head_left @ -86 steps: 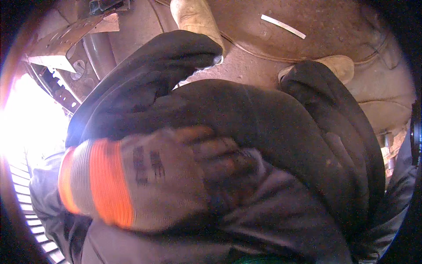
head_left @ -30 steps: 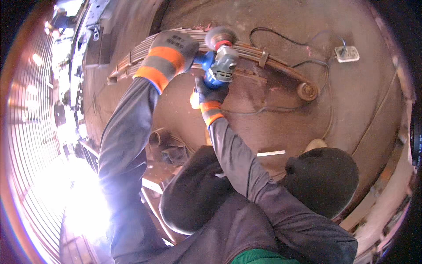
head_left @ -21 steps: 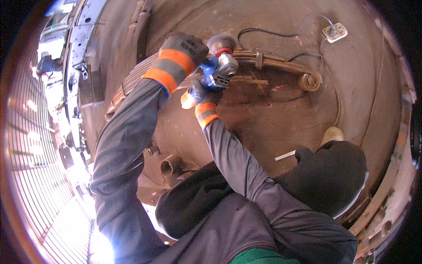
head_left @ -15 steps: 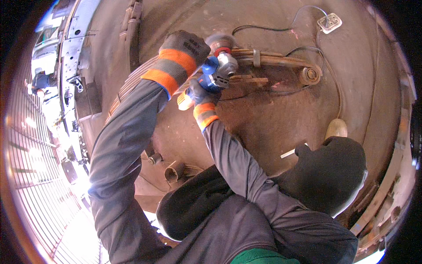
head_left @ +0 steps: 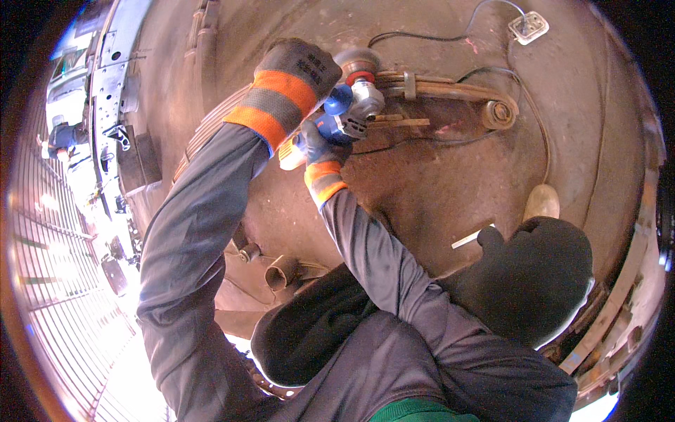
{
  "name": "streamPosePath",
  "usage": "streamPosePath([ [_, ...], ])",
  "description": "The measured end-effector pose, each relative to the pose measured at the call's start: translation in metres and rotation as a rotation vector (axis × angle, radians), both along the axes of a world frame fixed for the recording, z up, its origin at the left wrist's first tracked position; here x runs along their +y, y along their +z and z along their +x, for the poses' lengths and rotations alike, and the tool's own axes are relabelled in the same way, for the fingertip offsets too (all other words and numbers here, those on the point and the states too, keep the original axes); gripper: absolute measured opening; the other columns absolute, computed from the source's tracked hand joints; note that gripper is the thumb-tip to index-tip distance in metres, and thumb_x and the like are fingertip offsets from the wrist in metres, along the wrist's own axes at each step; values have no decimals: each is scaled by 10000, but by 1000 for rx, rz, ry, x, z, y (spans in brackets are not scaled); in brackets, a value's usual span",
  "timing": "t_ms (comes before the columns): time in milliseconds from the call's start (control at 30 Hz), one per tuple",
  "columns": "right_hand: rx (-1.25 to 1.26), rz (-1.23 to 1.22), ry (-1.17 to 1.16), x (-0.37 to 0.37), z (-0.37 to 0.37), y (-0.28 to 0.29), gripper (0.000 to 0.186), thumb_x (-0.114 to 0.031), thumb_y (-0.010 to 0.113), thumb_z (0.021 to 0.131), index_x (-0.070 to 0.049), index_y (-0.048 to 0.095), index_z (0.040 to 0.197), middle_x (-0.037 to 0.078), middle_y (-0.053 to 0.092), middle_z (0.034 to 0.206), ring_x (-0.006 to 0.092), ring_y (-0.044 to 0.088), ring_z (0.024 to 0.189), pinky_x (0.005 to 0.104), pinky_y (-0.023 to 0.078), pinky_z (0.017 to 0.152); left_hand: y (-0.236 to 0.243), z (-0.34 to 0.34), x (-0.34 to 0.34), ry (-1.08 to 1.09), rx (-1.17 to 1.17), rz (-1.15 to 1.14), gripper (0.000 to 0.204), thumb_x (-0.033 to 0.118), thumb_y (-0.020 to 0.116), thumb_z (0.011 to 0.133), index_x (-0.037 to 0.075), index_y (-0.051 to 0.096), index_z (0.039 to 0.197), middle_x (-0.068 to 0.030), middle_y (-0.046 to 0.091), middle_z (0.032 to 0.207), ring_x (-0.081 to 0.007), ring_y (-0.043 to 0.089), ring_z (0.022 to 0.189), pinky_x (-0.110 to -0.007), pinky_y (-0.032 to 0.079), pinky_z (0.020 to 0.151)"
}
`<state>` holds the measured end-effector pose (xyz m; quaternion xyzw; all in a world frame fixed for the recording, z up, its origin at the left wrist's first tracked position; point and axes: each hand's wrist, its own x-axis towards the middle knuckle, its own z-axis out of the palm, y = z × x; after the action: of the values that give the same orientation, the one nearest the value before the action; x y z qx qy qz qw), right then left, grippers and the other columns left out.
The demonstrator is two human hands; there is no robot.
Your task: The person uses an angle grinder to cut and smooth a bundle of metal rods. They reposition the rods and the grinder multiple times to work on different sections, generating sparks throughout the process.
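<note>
An angle grinder point(head_left: 341, 126) with a blue and orange body and a silver head is held in both my gloved hands. Its round brownish wheel point(head_left: 357, 65), blurred, overlaps a rusty leaf spring point(head_left: 450, 90) lying on the ground. My left hand point(head_left: 299, 74), in a grey glove with an orange-banded cuff, is closed beside the blue side handle point(head_left: 338, 100); its fingers are hidden on the far side. Around the grinder's body wraps my right hand point(head_left: 323, 149), its thumb towards me.
A black cord runs to a white socket box point(head_left: 529, 28) at the far right. Near my knees lie a rusty pipe piece point(head_left: 281, 273) and a flat white strip point(head_left: 472, 237). Leftward stand a steel frame rail point(head_left: 105, 91) and another person point(head_left: 65, 138).
The whole view has shifted slightly, so the ground things sit a little higher. The grinder and both hands have moved only a little; both grips look the same.
</note>
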<state>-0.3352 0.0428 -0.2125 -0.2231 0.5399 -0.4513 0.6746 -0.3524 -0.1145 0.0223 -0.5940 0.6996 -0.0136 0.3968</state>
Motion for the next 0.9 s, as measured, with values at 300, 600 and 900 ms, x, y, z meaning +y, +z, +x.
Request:
streamPosePath([
  [300,-179,290,68,-26,-40,79,622,-248,961,649,-58,644,1150,63,693,1157,189,674,1004,384,567,918,12,-7,-10,-5,-63,95,194,239,684,897,137,803,1011,-105,779,1030,-310,759,975,-436,616,825],
  [600,104,236,314,-27,-32,57,835,-406,951,620,2,579,1247,122,669,1226,238,668,1082,381,543,966,2,5,-10,-8,-68,62,202,283,659,922,168,790,1023,-95,768,1069,-312,747,1011,-438,604,855],
  [900,-70,279,274,-25,-44,62,881,-444,875,725,-24,519,1413,168,583,1441,284,561,1324,387,426,1129,-3,7,-14,-37,-11,66,188,224,676,896,147,796,1019,-102,772,1042,-315,753,991,-435,612,824],
])
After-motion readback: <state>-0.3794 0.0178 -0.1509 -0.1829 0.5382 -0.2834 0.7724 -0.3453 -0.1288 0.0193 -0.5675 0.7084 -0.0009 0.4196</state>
